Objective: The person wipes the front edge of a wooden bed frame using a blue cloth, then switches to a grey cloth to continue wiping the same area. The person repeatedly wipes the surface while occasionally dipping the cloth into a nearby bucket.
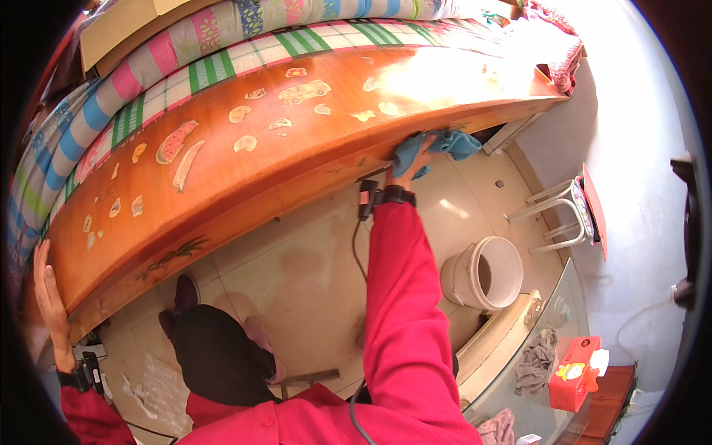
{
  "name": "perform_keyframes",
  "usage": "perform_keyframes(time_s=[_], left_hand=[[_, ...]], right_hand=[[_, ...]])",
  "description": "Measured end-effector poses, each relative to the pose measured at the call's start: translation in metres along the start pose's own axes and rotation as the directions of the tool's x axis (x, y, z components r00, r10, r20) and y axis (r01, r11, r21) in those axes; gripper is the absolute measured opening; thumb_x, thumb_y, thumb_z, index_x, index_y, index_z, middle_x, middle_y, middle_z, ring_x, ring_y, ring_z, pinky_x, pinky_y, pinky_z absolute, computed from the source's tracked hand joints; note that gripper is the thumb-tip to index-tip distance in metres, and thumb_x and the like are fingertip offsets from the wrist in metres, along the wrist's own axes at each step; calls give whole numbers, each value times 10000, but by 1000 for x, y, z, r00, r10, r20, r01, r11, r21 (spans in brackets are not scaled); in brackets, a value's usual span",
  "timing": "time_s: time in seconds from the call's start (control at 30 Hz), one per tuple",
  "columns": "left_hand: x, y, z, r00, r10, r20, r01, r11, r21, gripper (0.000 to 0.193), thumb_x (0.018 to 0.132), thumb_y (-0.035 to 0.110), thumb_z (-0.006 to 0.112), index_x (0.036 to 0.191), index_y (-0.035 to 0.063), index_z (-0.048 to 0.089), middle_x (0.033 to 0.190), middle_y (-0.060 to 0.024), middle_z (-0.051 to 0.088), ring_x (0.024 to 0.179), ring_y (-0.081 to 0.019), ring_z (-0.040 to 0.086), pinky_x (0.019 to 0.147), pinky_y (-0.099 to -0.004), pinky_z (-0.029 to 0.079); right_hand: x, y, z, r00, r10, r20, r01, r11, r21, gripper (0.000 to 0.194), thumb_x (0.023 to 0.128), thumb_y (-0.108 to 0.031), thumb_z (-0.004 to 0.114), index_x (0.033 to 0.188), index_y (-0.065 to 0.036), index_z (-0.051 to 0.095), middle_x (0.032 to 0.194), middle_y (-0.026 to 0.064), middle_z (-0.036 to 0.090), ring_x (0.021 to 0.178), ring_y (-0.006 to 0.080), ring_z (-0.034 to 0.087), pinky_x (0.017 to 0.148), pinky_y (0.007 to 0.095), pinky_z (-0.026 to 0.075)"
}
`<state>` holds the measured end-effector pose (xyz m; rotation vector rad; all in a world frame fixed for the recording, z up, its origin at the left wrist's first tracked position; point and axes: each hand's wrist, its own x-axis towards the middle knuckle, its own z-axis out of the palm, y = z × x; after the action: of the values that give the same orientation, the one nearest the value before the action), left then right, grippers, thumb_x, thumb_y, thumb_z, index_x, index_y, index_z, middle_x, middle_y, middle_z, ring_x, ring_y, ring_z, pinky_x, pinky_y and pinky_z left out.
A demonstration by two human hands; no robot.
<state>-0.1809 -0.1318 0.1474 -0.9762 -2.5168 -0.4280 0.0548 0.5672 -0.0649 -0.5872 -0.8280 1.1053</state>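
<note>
My right hand [410, 161] presses a blue cloth [455, 143] against the lower front of a long orange-brown wooden bed board [250, 122]. Part of the cloth hangs loose to the right of the fingers. Worn stickers, among them a watermelon slice and a car, dot the board's upper face. At the far left, my left hand [51, 289] rests on the board's end with its fingers stretched and holds nothing. Each wrist wears a black strap with a small device and a cable.
A white plastic bucket [500, 272] stands on the tiled floor at right. Behind it is a folding chair [573, 214]. A glass-topped table [500, 400] bears a red tissue box [575, 372] and a crumpled grey cloth [537, 361]. Clear plastic [161, 392] lies at lower left.
</note>
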Motion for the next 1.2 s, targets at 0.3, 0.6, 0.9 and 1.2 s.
perform_keyframes(time_s=[0.3, 0.6, 0.9, 1.2], left_hand=[[2, 11, 2, 999, 20, -36, -19, 999, 47, 480, 1105, 301, 329, 1428, 3, 519, 1498, -132, 506, 1473, -290, 356, 1208, -370, 236], [2, 26, 0, 996, 24, -86, -23, 1000, 19, 472, 1100, 289, 336, 1410, -7, 534, 1481, -139, 523, 1467, -294, 370, 1205, -378, 254], [0, 54, -6, 978, 78, -195, -66, 996, 66, 390, 1058, 225, 434, 1315, 2, 624, 1370, -169, 616, 1381, -352, 481, 1146, -403, 348], [-3, 58, -6, 965, 74, -250, -78, 997, -4, 388, 1042, 285, 528, 1293, 13, 644, 1344, -194, 624, 1375, -380, 483, 1123, -424, 374]], right_hand=[[-346, -17, 19, 888, 113, 447, 156, 839, -522, 537, 974, -176, 585, 1412, 74, 401, 1442, 246, 472, 1356, 413, 408, 1178, 483, 257], [-146, -31, 30, 984, 90, 151, -43, 956, -290, 377, 1081, -154, 396, 1366, 91, 437, 1252, 237, 590, 1225, 323, 530, 1106, 448, 311], [-284, -78, -7, 739, 272, 617, -406, 910, 85, 414, 843, -95, 674, 1243, -90, 566, 1180, 115, 602, 1179, 294, 557, 923, 435, 471], [-414, -138, 111, -597, -493, 633, 653, 160, 740, 361, 854, -181, 608, 1208, -159, 672, 1490, 34, 499, 1405, 212, 437, 996, 441, 438]])
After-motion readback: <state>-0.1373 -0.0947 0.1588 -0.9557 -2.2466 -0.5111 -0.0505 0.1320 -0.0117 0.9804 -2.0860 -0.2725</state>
